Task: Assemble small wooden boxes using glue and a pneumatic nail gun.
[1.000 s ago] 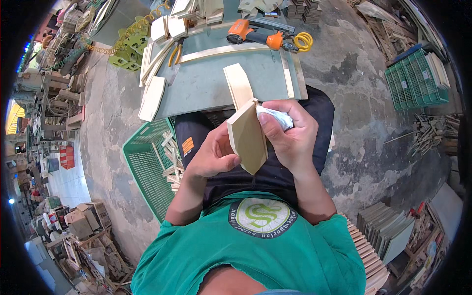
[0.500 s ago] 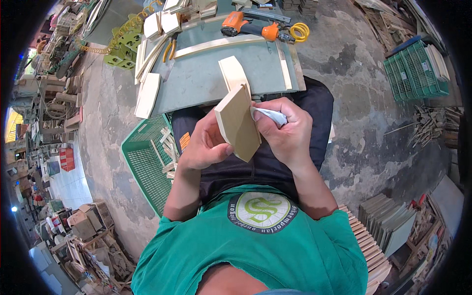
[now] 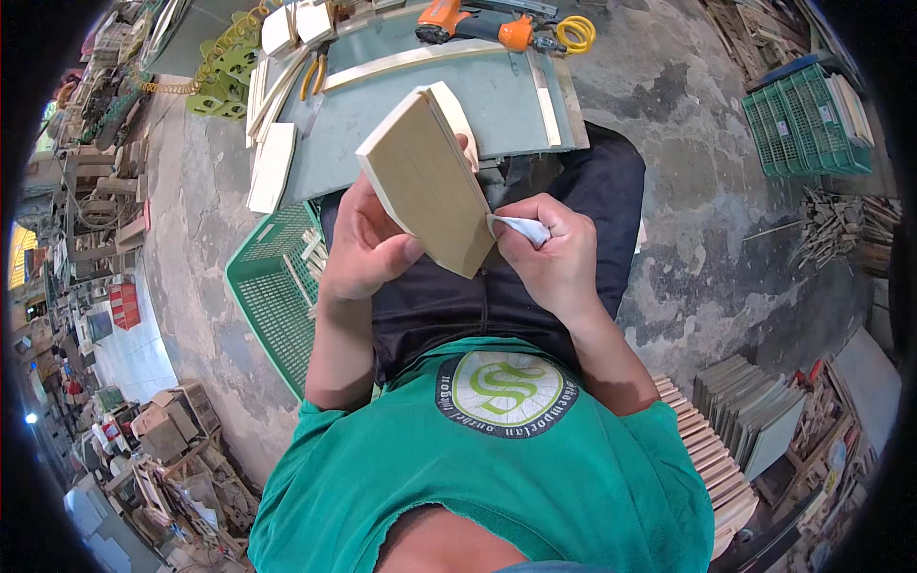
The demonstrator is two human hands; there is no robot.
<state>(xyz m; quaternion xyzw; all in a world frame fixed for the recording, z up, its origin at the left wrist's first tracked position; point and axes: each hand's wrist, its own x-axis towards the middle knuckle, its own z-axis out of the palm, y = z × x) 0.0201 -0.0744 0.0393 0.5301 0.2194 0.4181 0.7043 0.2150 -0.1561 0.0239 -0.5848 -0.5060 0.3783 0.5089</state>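
Observation:
My left hand [image 3: 368,244] grips a pale wooden piece [image 3: 425,186] with angled ends, holding it tilted up over my lap. The thumb lies along its near edge, and a fingertip shows at its far side. In my right hand [image 3: 557,250] a small white cloth or folded paper [image 3: 523,229] is pinched between thumb and fingers. Its tip touches the lower right edge of the wooden piece. Behind that piece, another pale curved board [image 3: 453,115] is partly hidden at the near edge of the grey worktable [image 3: 382,124].
On the worktable lie an orange nail gun [image 3: 478,27] with a yellow coiled hose, orange-handled pliers [image 3: 313,74] and wooden strips [image 3: 411,62]. A green crate [image 3: 272,296] with wood offcuts stands to my left. Stacked slats [image 3: 702,458] and green crates [image 3: 807,124] are on the right.
My left hand has shifted left and turned the wooden piece so its broad face shows more. The white cloth or paper has moved from the upper part of its edge to the lower part.

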